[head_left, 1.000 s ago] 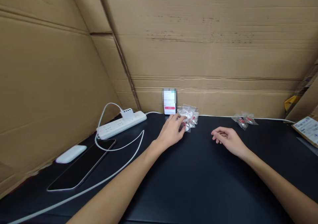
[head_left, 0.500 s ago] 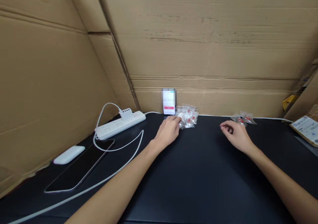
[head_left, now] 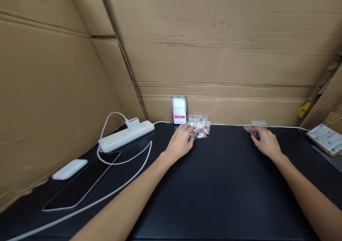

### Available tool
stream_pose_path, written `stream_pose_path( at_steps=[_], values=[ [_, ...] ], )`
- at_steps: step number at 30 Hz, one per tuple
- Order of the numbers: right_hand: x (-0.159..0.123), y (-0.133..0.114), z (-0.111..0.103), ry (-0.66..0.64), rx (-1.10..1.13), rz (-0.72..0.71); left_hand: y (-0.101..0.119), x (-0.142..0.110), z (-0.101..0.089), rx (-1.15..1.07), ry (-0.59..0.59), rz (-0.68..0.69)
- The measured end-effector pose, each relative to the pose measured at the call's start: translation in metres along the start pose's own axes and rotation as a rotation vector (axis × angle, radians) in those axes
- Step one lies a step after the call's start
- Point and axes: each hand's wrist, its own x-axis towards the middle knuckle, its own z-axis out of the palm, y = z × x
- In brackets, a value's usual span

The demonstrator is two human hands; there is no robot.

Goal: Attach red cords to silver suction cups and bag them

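Note:
My left hand point(head_left: 179, 141) rests palm down at the left edge of a pile of small clear plastic bags point(head_left: 201, 126), its fingers stretched out and thumb apart. Small red pieces and shiny round shapes show inside these bags. Over on the right, my right hand point(head_left: 267, 143) reaches over a smaller group of similar bags point(head_left: 248, 128) with red pieces. Its fingers are apart from the thumb and partly cover the bags; whether the fingertips touch them I cannot tell. Both groups lie at the back of the black table point(head_left: 219, 187).
A lit phone point(head_left: 180, 109) leans on the cardboard wall point(head_left: 213, 62). Leftward are a white power strip point(head_left: 125, 137) with a plugged-in charger point(head_left: 133, 124), a white cable point(head_left: 128, 179), a dark tablet-like device point(head_left: 82, 184) and a white case point(head_left: 70, 169). A labelled parcel point(head_left: 326, 138) lies far right.
My right hand has moved right and forward onto the smaller group of bags, its fingers now stretched out. My left hand stays by the larger pile, thumb now farther from its fingers.

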Motion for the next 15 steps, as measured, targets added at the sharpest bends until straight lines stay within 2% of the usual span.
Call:
stream_pose_path(
  at_steps=[4,8,11,15],
  values=[
    [0.001,-0.015,-0.007,0.039,0.132,0.047,0.012,0.002,-0.006,-0.11,0.032,0.026],
    [-0.006,-0.047,-0.016,0.087,0.292,0.052,0.041,0.0,-0.012,-0.346,0.036,-0.022],
    [-0.019,-0.085,-0.027,0.15,0.51,-0.014,0.067,-0.004,-0.012,-0.625,-0.092,-0.105],
    [-0.041,-0.127,-0.038,0.09,0.665,-0.19,0.091,-0.01,-0.007,-1.138,-0.232,-0.106]
  ],
)
